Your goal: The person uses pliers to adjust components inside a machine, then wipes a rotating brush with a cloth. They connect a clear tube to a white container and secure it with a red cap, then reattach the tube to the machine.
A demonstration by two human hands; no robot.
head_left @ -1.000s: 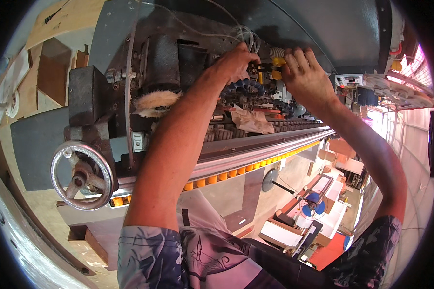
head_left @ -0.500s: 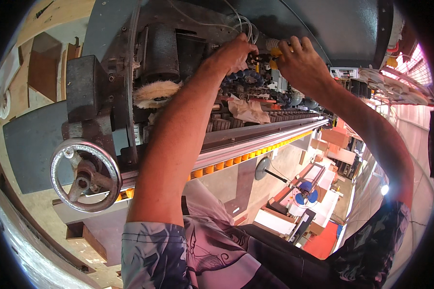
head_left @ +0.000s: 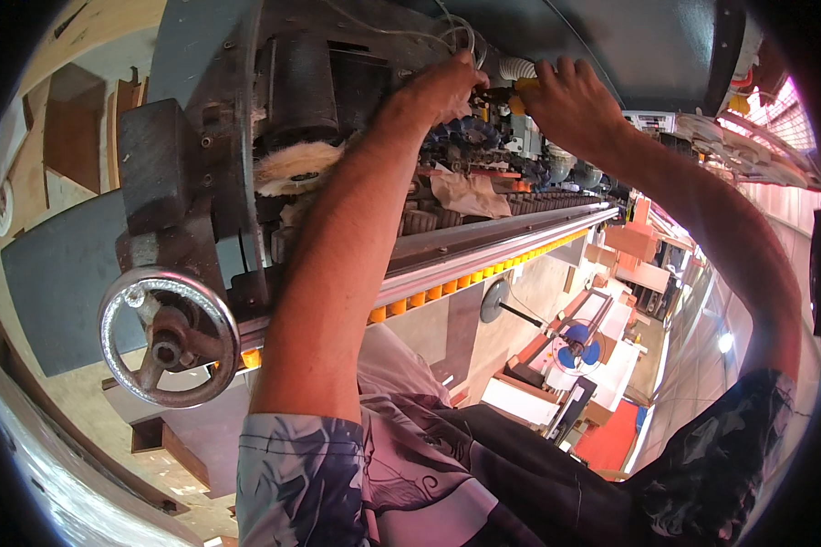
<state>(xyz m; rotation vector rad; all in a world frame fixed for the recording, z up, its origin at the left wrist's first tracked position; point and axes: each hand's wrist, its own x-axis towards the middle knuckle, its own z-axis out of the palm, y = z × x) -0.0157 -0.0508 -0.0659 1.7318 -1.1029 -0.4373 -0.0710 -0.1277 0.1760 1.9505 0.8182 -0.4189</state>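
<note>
Both of my arms reach into an open dark machine. My left hand (head_left: 440,89) is closed beside the looped clear tubes (head_left: 463,36); a whitish scrap shows under its fingers, and what they grip is hidden. Just to its right, my right hand (head_left: 570,105) is wrapped round a yellow-handled tool (head_left: 524,95) whose dark end points toward the left hand. The tool's exact kind is covered by the fingers. Below the hands are small blue and metal machine parts (head_left: 470,137) and a crumpled pale cloth or paper (head_left: 468,194).
A metal handwheel (head_left: 169,394) sticks out at the machine's left end. Along its near edge runs a rail with yellow blocks (head_left: 447,288). A fluffy round brush (head_left: 299,164) lies left of my forearm. A blue-bladed fan (head_left: 575,346) stands on the floor behind.
The view has shifted slightly. My right hand has turned a little round the yellow handle and its forearm has swung outward; my left hand stays at about the same spot.
</note>
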